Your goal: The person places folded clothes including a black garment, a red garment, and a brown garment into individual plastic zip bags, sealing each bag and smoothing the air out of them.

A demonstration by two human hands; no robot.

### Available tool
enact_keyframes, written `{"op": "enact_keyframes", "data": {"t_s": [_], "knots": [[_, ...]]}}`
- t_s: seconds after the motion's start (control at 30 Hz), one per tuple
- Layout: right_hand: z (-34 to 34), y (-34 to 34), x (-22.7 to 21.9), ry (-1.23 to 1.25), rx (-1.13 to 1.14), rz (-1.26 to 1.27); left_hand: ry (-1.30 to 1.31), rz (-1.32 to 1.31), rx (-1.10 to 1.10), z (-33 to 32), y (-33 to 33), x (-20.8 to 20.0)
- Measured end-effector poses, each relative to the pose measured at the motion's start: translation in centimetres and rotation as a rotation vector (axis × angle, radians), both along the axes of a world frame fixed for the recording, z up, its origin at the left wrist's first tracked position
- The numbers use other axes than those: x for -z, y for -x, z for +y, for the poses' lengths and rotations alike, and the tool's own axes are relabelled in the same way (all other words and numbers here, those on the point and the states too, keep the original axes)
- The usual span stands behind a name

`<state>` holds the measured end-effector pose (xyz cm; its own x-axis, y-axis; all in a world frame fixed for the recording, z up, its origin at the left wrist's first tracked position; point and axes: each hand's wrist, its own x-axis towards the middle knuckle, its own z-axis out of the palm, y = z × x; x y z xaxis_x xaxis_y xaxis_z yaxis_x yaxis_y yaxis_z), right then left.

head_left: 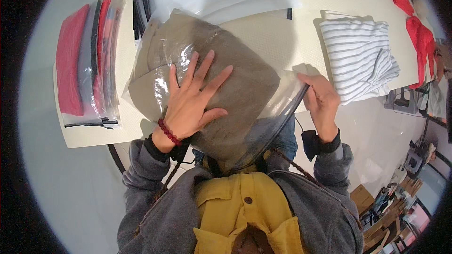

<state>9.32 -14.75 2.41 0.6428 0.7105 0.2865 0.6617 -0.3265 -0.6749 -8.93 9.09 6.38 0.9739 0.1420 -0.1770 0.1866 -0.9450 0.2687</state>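
A folded brown garment point(249, 73) lies inside a clear plastic zip bag point(289, 91) in front of me, its lower part hanging over the table's near edge. My left hand point(193, 89) rests flat on the bag with fingers spread, pressing on the garment. At the bag's open-looking right corner, my right hand point(322, 96) pinches the dark zip edge point(287, 122) between thumb and fingers. That edge runs down toward my waist. Whether the zip is closed along its length, I cannot tell.
Bagged folded clothes point(89, 61) in red and grey are stacked at the table's left end. Flat clear bags point(254, 0) lie at the far side. A striped white garment point(360, 56) sits to the right, near red cloth point(419, 42). Cardboard boxes point(362, 200) stand on the floor.
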Motion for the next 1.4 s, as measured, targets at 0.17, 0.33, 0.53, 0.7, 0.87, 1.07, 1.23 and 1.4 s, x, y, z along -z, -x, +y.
{"op": "enact_keyframes", "data": {"t_s": [0.17,0.33,0.53,0.7,0.87,1.07,1.23,1.4], "knots": [[1.1,-1.1,-1.4,-0.076,0.231,0.369,-0.011,-0.003,-0.063,0.3,0.5,-1.4],[0.3,-1.4,-3.0,0.114,0.241,0.81,-0.126,-0.027,0.151,5.5,-2.4,-9.1],[0.8,-0.6,0.2,-0.013,0.132,0.846,-0.044,-0.174,0.137,15.9,-5.4,-1.5],[1.2,-1.6,0.3,-0.137,0.202,0.834,-0.246,-0.055,0.003,16.4,-3.8,3.3],[4.5,-4.4,0.3,-0.253,0.243,0.749,-0.431,-0.077,-0.15,17.0,-2.0,3.8],[8.7,-7.6,2.5,-0.255,0.294,0.494,-0.658,-0.06,-0.258,17.4,-0.3,3.2],[8.7,-7.6,1.5,-0.182,0.214,0.508,-0.634,-0.051,-0.278,15.4,0.8,1.4],[5.8,-5.0,-2.2,0.032,0.198,0.751,-0.246,-0.059,-0.179,7.1,0.6,-4.4]]}}
